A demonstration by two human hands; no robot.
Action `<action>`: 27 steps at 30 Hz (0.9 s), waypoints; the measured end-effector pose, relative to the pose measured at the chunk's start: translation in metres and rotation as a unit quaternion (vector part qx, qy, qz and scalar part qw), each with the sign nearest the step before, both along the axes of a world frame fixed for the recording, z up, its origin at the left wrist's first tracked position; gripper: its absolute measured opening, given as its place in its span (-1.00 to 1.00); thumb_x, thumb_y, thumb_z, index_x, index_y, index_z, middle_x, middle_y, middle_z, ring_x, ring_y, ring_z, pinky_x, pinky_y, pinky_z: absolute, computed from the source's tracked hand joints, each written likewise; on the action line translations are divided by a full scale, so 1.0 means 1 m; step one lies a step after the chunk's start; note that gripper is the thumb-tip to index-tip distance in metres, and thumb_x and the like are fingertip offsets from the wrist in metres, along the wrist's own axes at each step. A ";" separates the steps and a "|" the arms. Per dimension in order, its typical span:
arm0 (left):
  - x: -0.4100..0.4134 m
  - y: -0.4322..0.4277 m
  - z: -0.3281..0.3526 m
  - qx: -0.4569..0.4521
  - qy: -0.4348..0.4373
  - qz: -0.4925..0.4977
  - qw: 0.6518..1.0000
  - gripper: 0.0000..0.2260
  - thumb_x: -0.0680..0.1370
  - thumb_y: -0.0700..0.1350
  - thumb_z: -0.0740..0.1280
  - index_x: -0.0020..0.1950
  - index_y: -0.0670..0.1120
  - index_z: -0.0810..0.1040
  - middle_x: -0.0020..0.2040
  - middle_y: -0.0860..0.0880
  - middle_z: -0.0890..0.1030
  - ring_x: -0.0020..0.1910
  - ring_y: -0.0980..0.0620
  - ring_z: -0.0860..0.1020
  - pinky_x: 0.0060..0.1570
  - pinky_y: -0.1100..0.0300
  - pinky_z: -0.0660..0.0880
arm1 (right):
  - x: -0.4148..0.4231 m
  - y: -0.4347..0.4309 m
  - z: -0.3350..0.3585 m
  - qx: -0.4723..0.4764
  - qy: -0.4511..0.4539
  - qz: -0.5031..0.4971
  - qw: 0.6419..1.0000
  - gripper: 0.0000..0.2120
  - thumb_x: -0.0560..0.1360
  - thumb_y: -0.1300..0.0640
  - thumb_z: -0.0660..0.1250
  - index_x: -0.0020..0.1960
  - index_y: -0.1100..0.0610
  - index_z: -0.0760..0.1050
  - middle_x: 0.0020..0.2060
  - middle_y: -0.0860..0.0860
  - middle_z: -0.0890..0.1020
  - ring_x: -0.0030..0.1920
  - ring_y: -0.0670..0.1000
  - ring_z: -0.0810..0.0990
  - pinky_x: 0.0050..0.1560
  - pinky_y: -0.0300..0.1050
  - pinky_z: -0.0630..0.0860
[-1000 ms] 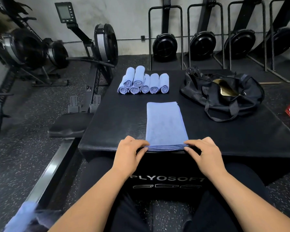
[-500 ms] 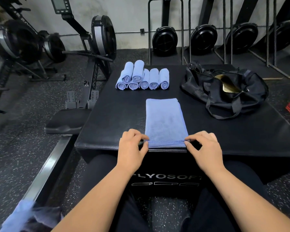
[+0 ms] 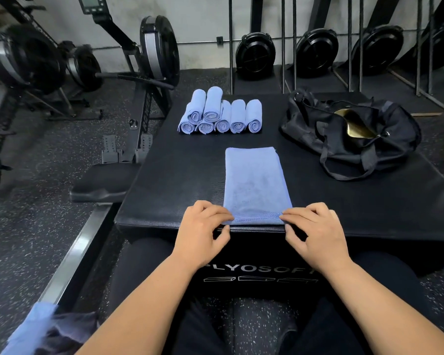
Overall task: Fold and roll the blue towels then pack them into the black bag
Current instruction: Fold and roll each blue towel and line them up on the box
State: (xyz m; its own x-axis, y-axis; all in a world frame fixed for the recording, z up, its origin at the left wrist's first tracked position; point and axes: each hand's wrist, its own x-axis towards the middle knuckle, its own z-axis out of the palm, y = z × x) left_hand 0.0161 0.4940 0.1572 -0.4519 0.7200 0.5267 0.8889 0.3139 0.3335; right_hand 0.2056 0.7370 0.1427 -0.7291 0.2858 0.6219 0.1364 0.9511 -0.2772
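Both hands pinch the near hem of the folded blue towel (image 3: 257,183): the left hand (image 3: 203,233) has its grip closed on the left corner, thumb underneath and fingertips on top, and the right hand (image 3: 315,235) has its grip closed the same way on the right corner. The hem sits right at the near edge of the black surface (image 3: 169,180), with the towel laid flat in a long strip running away from the person.

The likely next step is starting the roll, and the risks begin there. If one corner turns ahead of the other, the roll will probably come out coned and looser than the rolled towels (image 3: 222,114) stacked at the far side. Because the hem lies so close to the edge, a slack first turn could let it slip off toward the lap. The far right corner of the strip looks slightly uneven, so layers may splay as the roll reaches them.

Farther out, the black bag (image 3: 351,134) lies well apart to the right, its opening sagging and only partly spread; rolls pushed in later could catch on the straps
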 end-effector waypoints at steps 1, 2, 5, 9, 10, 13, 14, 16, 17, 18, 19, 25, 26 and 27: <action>-0.001 -0.001 -0.001 -0.006 -0.006 -0.002 1.000 -0.84 0.56 -0.02 0.47 0.14 0.11 0.72 0.15 0.29 0.63 0.14 0.06 0.48 0.14 0.07 0.38 | 0.000 0.001 0.000 -0.008 -0.004 0.003 1.000 -0.83 0.52 0.01 0.47 0.09 -0.08 0.74 0.11 -0.30 0.67 0.04 0.02 0.52 0.00 0.00 0.41; -0.002 -0.002 -0.002 -0.009 -0.011 -0.002 1.000 -0.83 0.57 0.01 0.48 0.15 0.12 0.72 0.16 0.30 0.63 0.14 0.06 0.47 0.15 0.06 0.39 | 0.000 0.003 0.000 -0.018 -0.009 0.005 1.000 -0.83 0.53 -0.03 0.47 0.10 -0.10 0.73 0.12 -0.31 0.67 0.05 0.01 0.51 0.01 0.00 0.42; -0.005 -0.001 -0.002 -0.002 -0.044 0.005 0.999 -0.85 0.59 0.00 0.49 0.15 0.14 0.71 0.15 0.32 0.63 0.14 0.08 0.47 0.17 0.02 0.41 | -0.001 0.007 0.001 -0.044 -0.026 0.001 0.999 -0.81 0.57 -0.13 0.42 0.13 -0.13 0.72 0.12 -0.32 0.66 0.04 -0.02 0.49 0.01 0.03 0.42; -0.006 0.003 0.002 0.011 -0.116 0.036 0.992 -0.86 0.63 0.03 0.44 0.19 0.16 0.69 0.06 0.32 0.66 0.11 0.13 0.48 0.21 0.00 0.43 | -0.006 0.005 0.004 -0.059 -0.033 -0.023 0.997 -0.84 0.63 -0.11 0.40 0.13 -0.14 0.72 0.04 -0.31 0.68 -0.04 -0.02 0.45 -0.03 0.04 0.42; -0.006 0.004 0.003 0.016 -0.139 0.043 0.989 -0.84 0.63 0.03 0.44 0.21 0.16 0.67 0.04 0.32 0.65 0.11 0.14 0.49 0.22 -0.01 0.44 | -0.008 0.005 0.005 -0.063 -0.034 -0.028 0.997 -0.84 0.61 -0.09 0.41 0.13 -0.14 0.72 0.02 -0.31 0.68 -0.05 -0.03 0.43 -0.04 0.04 0.41; -0.006 0.006 0.004 0.032 -0.205 0.052 0.977 -0.84 0.62 -0.01 0.46 0.19 0.18 0.64 -0.02 0.31 0.64 0.11 0.13 0.49 0.25 0.01 0.45 | -0.011 0.004 0.009 -0.079 -0.039 -0.034 0.995 -0.85 0.60 -0.05 0.41 0.12 -0.14 0.72 -0.04 -0.29 0.68 -0.07 -0.03 0.42 -0.05 0.02 0.39; -0.006 0.006 0.004 0.033 -0.215 0.052 0.975 -0.86 0.62 -0.02 0.45 0.15 0.18 0.64 -0.04 0.29 0.64 0.11 0.13 0.50 0.23 0.01 0.46 | -0.011 0.004 0.009 -0.088 -0.042 -0.035 0.995 -0.85 0.60 -0.05 0.40 0.11 -0.13 0.72 -0.06 -0.28 0.67 -0.08 -0.03 0.41 -0.05 0.02 0.40; -0.006 0.005 0.004 0.030 -0.223 0.049 0.973 -0.91 0.63 -0.03 0.44 0.08 0.17 0.64 -0.05 0.27 0.63 0.10 0.13 0.49 0.21 0.00 0.47 | -0.011 0.002 0.010 -0.106 -0.046 -0.036 0.993 -0.83 0.62 -0.06 0.35 0.11 -0.13 0.72 -0.09 -0.27 0.67 -0.09 -0.02 0.41 -0.05 0.05 0.42; -0.005 0.005 0.004 0.028 -0.224 0.049 0.973 -0.92 0.63 -0.03 0.43 0.06 0.17 0.64 -0.03 0.27 0.62 0.10 0.13 0.49 0.20 0.00 0.46 | -0.011 0.002 0.011 -0.117 -0.047 -0.036 0.991 -0.81 0.63 -0.07 0.33 0.10 -0.13 0.71 -0.10 -0.27 0.66 -0.09 -0.02 0.41 -0.04 0.06 0.43; -0.005 0.005 0.004 0.026 -0.225 0.050 0.973 -0.93 0.64 -0.03 0.42 0.05 0.17 0.64 -0.01 0.26 0.61 0.10 0.14 0.49 0.21 0.00 0.46 | -0.012 0.001 0.012 -0.128 -0.049 -0.036 0.990 -0.81 0.63 -0.08 0.31 0.09 -0.13 0.71 -0.11 -0.27 0.66 -0.09 -0.02 0.41 -0.02 0.07 0.43; -0.004 0.004 0.004 0.024 -0.224 0.054 0.973 -0.93 0.65 -0.02 0.41 0.05 0.17 0.63 -0.03 0.25 0.61 0.11 0.14 0.48 0.21 0.02 0.45 | -0.013 0.001 0.012 -0.138 -0.050 -0.035 0.989 -0.81 0.64 -0.08 0.30 0.08 -0.14 0.70 -0.11 -0.27 0.65 -0.08 -0.02 0.41 0.00 0.07 0.44; 0.001 0.017 0.006 0.002 -0.159 0.083 0.984 -0.78 0.63 -0.12 0.31 -0.20 0.11 0.46 -0.23 0.18 0.48 -0.09 0.04 0.40 -0.04 0.07 0.41 | -0.022 -0.001 0.012 -0.143 -0.059 -0.067 0.986 -0.93 0.60 0.03 0.44 -0.05 -0.12 0.67 -0.20 -0.21 0.56 -0.10 0.00 0.38 -0.06 0.12 0.50; 0.001 0.020 0.006 0.000 -0.142 0.097 0.985 -0.77 0.62 -0.13 0.31 -0.22 0.09 0.45 -0.23 0.16 0.44 -0.11 0.03 0.36 -0.04 0.07 0.37 | -0.023 -0.001 0.012 -0.141 -0.060 -0.079 0.985 -0.95 0.59 0.01 0.44 -0.04 -0.10 0.68 -0.17 -0.20 0.51 -0.08 -0.01 0.38 -0.07 0.11 0.51; 0.001 0.021 0.006 0.003 -0.135 0.114 0.984 -0.79 0.63 -0.12 0.34 -0.18 0.11 0.50 -0.16 0.17 0.44 -0.07 0.03 0.35 -0.01 0.09 0.34 | -0.023 -0.001 0.011 -0.139 -0.059 -0.088 0.985 -0.95 0.59 -0.01 0.45 -0.02 -0.08 0.69 -0.13 -0.19 0.48 -0.06 -0.02 0.37 -0.07 0.08 0.51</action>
State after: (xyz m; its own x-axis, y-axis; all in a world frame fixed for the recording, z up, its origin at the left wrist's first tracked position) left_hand 0.0173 0.5150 0.1632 -0.7256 0.5802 0.3699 0.6743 0.4925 0.5502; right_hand 0.1826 0.7359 0.1534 -0.7150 0.5620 0.4158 0.3392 0.7989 -0.4966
